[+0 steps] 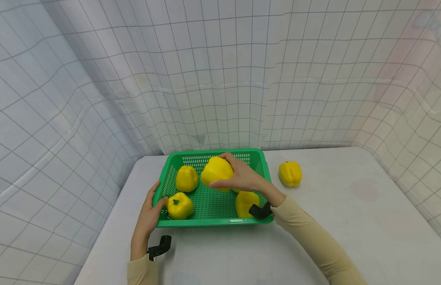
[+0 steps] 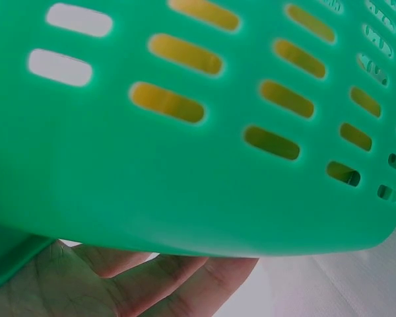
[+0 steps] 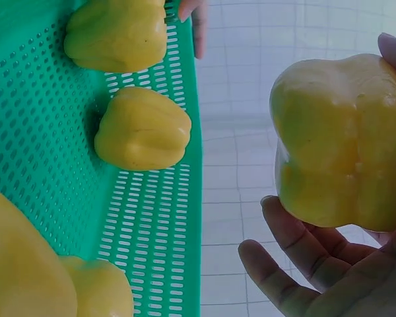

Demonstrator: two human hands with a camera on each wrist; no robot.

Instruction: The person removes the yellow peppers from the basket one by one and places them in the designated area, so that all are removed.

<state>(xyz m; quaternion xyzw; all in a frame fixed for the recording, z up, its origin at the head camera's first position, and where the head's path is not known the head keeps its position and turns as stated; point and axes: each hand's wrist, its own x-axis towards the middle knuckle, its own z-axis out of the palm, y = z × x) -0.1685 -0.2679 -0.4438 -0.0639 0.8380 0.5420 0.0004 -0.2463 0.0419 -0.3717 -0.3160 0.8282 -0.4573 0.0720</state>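
Observation:
Above a green slotted plastic basket, my right hand holds a yellow bell pepper between thumb and fingers. The right wrist view shows this lifted pepper from close up, beside the basket wall. My left hand grips the basket's left rim, thumb over the edge and fingers along the outside. Inside the basket lie a back-left pepper, a front-left pepper with its green stem up, and a front-right pepper. Another one there is mostly hidden beneath my right hand.
One more yellow pepper lies on the white table, right of the basket. A white cloth with a dark grid hangs behind the table and along both sides. Black mounts sit at both wrists.

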